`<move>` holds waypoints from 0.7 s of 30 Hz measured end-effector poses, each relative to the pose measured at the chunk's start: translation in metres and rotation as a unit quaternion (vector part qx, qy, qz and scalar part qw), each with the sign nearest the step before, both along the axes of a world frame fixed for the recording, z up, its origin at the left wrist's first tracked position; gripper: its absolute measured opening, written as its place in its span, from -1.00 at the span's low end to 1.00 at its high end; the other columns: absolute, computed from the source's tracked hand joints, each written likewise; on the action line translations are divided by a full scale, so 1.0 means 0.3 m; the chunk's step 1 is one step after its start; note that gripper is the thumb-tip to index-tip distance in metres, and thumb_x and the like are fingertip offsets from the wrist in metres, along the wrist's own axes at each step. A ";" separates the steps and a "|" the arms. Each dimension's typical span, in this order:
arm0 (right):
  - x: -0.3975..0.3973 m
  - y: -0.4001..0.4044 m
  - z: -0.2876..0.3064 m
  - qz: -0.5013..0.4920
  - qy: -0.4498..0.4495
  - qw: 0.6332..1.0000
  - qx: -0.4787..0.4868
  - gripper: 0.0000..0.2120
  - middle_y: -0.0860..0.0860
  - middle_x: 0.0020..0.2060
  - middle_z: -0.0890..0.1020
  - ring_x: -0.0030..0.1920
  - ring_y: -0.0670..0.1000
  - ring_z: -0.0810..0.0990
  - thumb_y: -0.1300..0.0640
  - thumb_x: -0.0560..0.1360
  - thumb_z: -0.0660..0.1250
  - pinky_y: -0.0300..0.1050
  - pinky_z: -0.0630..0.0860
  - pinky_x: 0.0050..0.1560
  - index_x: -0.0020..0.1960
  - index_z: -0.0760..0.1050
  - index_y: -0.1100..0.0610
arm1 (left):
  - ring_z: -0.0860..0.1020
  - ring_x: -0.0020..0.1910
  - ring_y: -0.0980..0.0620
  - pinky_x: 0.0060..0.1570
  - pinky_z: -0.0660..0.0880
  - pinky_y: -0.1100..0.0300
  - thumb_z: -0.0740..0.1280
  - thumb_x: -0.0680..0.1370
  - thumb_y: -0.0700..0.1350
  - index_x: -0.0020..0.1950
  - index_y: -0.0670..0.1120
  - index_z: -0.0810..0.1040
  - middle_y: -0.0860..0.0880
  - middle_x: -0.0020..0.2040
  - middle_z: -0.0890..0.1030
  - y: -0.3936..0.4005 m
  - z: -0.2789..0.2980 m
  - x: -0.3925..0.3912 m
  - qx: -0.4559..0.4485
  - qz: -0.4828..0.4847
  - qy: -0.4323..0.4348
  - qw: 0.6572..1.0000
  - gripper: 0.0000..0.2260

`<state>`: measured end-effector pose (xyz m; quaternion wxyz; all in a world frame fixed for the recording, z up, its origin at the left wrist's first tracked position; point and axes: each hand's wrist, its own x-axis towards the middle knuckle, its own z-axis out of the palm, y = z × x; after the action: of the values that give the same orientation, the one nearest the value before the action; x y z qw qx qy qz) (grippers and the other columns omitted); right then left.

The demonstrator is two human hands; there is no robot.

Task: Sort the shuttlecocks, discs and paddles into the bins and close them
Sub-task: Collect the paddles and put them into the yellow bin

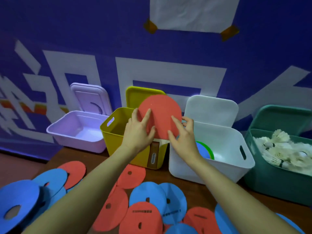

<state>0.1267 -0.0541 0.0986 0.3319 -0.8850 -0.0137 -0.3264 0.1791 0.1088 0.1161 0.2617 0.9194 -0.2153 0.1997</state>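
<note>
Both my hands hold a red paddle upright over the front of the open yellow bin. Its brown handle points down in front of the bin's near wall. My left hand lies on the red face with its fingers spread. My right hand grips the paddle's right edge, with thumb and forefinger on the face and the other fingers curled behind. The open white bin holds blue and green discs. White shuttlecocks fill the teal bin. Several red and blue discs lie on the table.
An open lilac bin stands at the left. Each bin's lid leans upright behind it against the blue wall. The bins stand in a row along the wall, and the loose discs cover the near part of the brown table.
</note>
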 end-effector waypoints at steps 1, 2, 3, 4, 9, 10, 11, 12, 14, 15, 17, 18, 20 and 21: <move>0.048 0.013 0.010 0.003 0.001 1.000 -0.002 -0.55 0.23 0.22 0.31 0.15 0.14 0.43 0.27 0.44 0.36 -0.18 0.30 0.27 0.32 0.44 0.22 | 0.35 0.30 -0.34 0.26 0.37 -0.11 0.13 0.45 0.17 0.48 -0.04 0.25 -0.34 0.42 0.22 0.018 0.007 0.053 0.001 -0.004 0.002 1.000 -0.38; 0.093 0.026 0.020 0.002 0.003 1.000 -0.002 -0.55 0.21 0.23 0.31 0.13 0.10 0.42 0.27 0.45 0.35 -0.20 0.31 0.26 0.33 0.43 0.20 | 0.33 0.31 -0.32 0.27 0.35 -0.10 0.13 0.45 0.17 0.48 -0.03 0.25 -0.32 0.43 0.21 0.033 0.016 0.108 0.002 -0.007 0.004 1.000 -0.38; 0.138 0.040 0.025 0.001 0.008 1.000 0.001 -0.55 0.19 0.24 0.30 0.11 0.05 0.41 0.27 0.47 0.33 -0.20 0.32 0.25 0.35 0.42 0.17 | 0.33 0.32 -0.31 0.28 0.33 -0.09 0.13 0.45 0.17 0.48 -0.01 0.25 -0.30 0.44 0.21 0.045 0.026 0.166 0.002 -0.011 0.007 1.000 -0.38; 0.179 0.054 0.029 0.003 0.012 1.000 0.004 -0.55 0.18 0.25 0.29 0.09 0.00 0.39 0.28 0.49 0.31 -0.22 0.33 0.25 0.37 0.40 0.13 | 0.33 0.31 -0.30 0.28 0.33 -0.09 0.13 0.45 0.19 0.48 0.00 0.26 -0.28 0.44 0.21 0.054 0.039 0.225 0.002 -0.014 0.006 1.000 -0.39; 0.347 0.114 -0.003 -0.015 0.034 0.999 0.019 -0.49 0.11 0.27 0.26 0.12 0.01 0.42 0.26 0.54 0.22 -0.25 0.32 0.23 0.44 0.27 -0.04 | 0.29 0.33 -0.29 0.31 0.25 -0.08 0.25 0.54 0.11 0.50 0.05 0.21 -0.22 0.50 0.11 0.064 0.036 0.502 0.061 -0.053 0.024 0.996 -0.45; 0.373 0.122 -0.022 -0.031 0.047 0.998 0.021 -0.49 0.10 0.29 0.26 0.18 0.02 0.40 0.24 0.55 0.22 -0.22 0.33 0.25 0.44 0.26 -0.06 | 0.27 0.35 -0.27 0.34 0.24 -0.08 0.24 0.54 0.13 0.50 0.06 0.19 -0.21 0.50 0.10 0.064 0.015 0.547 0.075 -0.065 0.034 0.994 -0.44; 0.393 0.127 -0.043 -0.045 0.062 0.997 0.024 -0.49 0.09 0.30 0.25 0.24 0.02 0.37 0.22 0.55 0.22 -0.22 0.32 0.27 0.45 0.25 -0.08 | 0.25 0.37 -0.26 0.36 0.23 -0.08 0.23 0.54 0.15 0.51 0.07 0.17 -0.20 0.51 0.08 0.062 -0.006 0.586 0.085 -0.078 0.047 0.992 -0.43; 0.407 0.133 -0.065 -0.051 0.077 0.995 0.029 -0.49 0.07 0.32 0.24 0.27 -0.02 0.33 0.21 0.55 0.22 -0.22 0.32 0.29 0.45 0.24 -0.09 | 0.23 0.39 -0.25 0.38 0.21 -0.08 0.22 0.54 0.16 0.51 0.08 0.15 -0.20 0.51 0.06 0.056 -0.026 0.618 0.092 -0.091 0.058 0.990 -0.43; 0.431 0.141 -0.107 -0.045 0.098 0.993 0.047 -0.49 0.04 0.33 0.22 0.25 -0.15 0.28 0.22 0.55 0.22 -0.34 0.29 0.30 0.45 0.24 -0.10 | 0.22 0.37 -0.26 0.38 0.18 -0.07 0.20 0.54 0.19 0.51 0.11 0.14 -0.19 0.52 0.04 0.036 -0.054 0.679 0.114 -0.109 0.069 0.985 -0.42; 0.440 0.144 -0.123 -0.047 0.107 0.992 0.051 -0.49 0.04 0.33 0.21 0.22 -0.19 0.27 0.21 0.55 0.21 -0.45 0.24 0.25 0.44 0.24 -0.10 | 0.23 0.36 -0.26 0.38 0.16 -0.06 0.18 0.53 0.22 0.51 0.13 0.13 -0.19 0.52 0.04 0.027 -0.065 0.707 0.129 -0.115 0.071 0.982 -0.42; 0.456 0.139 -0.158 -0.066 0.135 0.988 0.032 -0.50 0.04 0.33 0.24 0.23 -0.12 0.32 0.19 0.55 0.21 -0.47 0.22 0.20 0.44 0.25 -0.10 | 0.23 0.35 -0.27 0.38 0.15 -0.06 0.16 0.51 0.27 0.51 0.15 0.13 -0.20 0.51 0.04 0.022 -0.101 0.755 0.155 -0.139 0.088 0.974 -0.40; 0.460 0.135 -0.175 -0.081 0.157 0.984 0.016 -0.51 0.05 0.33 0.27 0.25 -0.05 0.34 0.17 0.56 0.21 -0.36 0.28 0.23 0.44 0.25 -0.10 | 0.23 0.36 -0.27 0.38 0.16 -0.05 0.16 0.50 0.28 0.51 0.15 0.14 -0.20 0.51 0.04 0.026 -0.130 0.772 0.170 -0.156 0.106 0.967 -0.40; 0.463 0.122 -0.215 -0.109 0.220 0.969 -0.030 -0.52 0.07 0.32 0.35 0.28 0.07 0.37 0.10 0.56 0.19 -0.08 0.36 0.28 0.45 0.23 -0.11 | 0.24 0.37 -0.29 0.38 0.18 -0.02 0.14 0.46 0.30 0.50 0.15 0.14 -0.22 0.51 0.02 0.037 -0.202 0.789 0.206 -0.192 0.156 0.947 -0.37; 0.463 0.116 -0.232 -0.114 0.260 0.957 -0.060 -0.53 0.08 0.33 0.35 0.30 0.11 0.36 0.07 0.56 0.18 0.00 0.35 0.30 0.45 0.23 -0.11 | 0.24 0.38 -0.30 0.39 0.18 -0.01 0.13 0.44 0.32 0.50 0.16 0.14 -0.23 0.52 -0.02 0.042 -0.239 0.788 0.224 -0.207 0.187 0.934 -0.35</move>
<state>0.2656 -0.0193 0.0289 0.2307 -0.9532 0.1547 -0.1197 0.4156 0.1213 0.0445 0.1199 0.9100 -0.3872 -0.0877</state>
